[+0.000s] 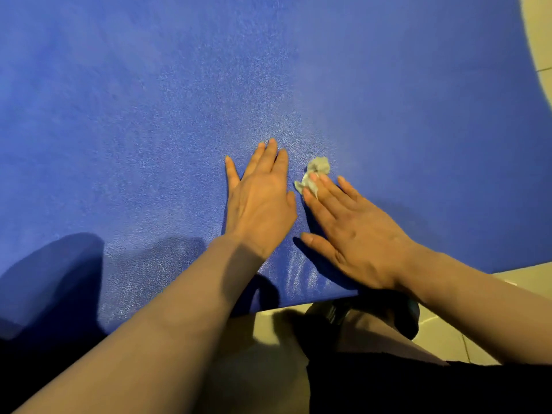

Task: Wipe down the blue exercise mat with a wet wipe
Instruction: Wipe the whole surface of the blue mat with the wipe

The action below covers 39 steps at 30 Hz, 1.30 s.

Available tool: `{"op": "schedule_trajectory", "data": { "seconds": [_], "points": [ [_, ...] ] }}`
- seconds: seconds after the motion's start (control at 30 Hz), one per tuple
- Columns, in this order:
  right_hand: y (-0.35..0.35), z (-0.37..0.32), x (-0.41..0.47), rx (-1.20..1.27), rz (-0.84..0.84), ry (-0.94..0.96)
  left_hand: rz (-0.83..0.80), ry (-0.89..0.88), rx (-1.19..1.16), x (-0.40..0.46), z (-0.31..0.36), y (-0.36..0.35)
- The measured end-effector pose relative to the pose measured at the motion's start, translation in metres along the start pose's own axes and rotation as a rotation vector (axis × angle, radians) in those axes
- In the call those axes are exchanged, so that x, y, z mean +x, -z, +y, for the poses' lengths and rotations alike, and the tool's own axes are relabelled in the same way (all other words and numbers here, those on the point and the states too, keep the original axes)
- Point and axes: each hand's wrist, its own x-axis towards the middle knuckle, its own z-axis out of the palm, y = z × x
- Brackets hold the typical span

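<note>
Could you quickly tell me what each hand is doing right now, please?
Left hand: open, flat on the blue mat.
Right hand: open, straight fingers pressing the crumpled wet wipe onto the mat.

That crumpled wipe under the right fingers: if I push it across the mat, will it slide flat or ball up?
The wet wipe is already bunched into a wad, so it is probably limp and will likely roll or bunch further. Only the fingertips of the right hand cover it, so it may slip out sideways. The blue exercise mat looks pebbled, which probably adds drag.
</note>
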Motion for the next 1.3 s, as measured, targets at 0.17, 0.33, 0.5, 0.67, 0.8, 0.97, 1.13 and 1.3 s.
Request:
{"op": "schedule_trajectory", "data": {
  "seconds": [0.17, 0.33, 0.5, 0.67, 0.8, 0.97, 1.13, 1.3],
  "points": [
    [0.007, 0.020, 0.030, -0.024, 0.015, 0.057, -0.003, 0.008, -0.001, 0.021, -0.006, 0.009],
    [0.019, 0.042, 0.067, -0.045, 0.001, 0.053, -0.012, 0.016, -0.010, 0.032, -0.009, 0.014],
    [0.033, 0.060, 0.097, -0.043, 0.013, 0.039, -0.013, 0.033, -0.007, 0.037, -0.009, 0.014],
    [0.033, 0.057, 0.103, 0.018, 0.046, -0.006, -0.006, 0.047, -0.012, 0.051, -0.008, 0.024],
    [0.023, 0.038, 0.069, 0.056, 0.037, 0.000, 0.067, 0.037, -0.022, 0.063, -0.008, 0.030],
    [0.034, 0.055, 0.088, 0.022, -0.009, 0.043, 0.075, 0.046, -0.040, 0.081, -0.006, 0.033],
    [0.048, 0.083, 0.133, -0.059, 0.035, 0.053, -0.033, 0.069, -0.017, 0.094, -0.009, 0.036],
    [0.079, 0.100, 0.181, -0.074, 0.058, -0.038, -0.067, 0.101, -0.020, 0.097, -0.008, 0.039]
  ]
}}
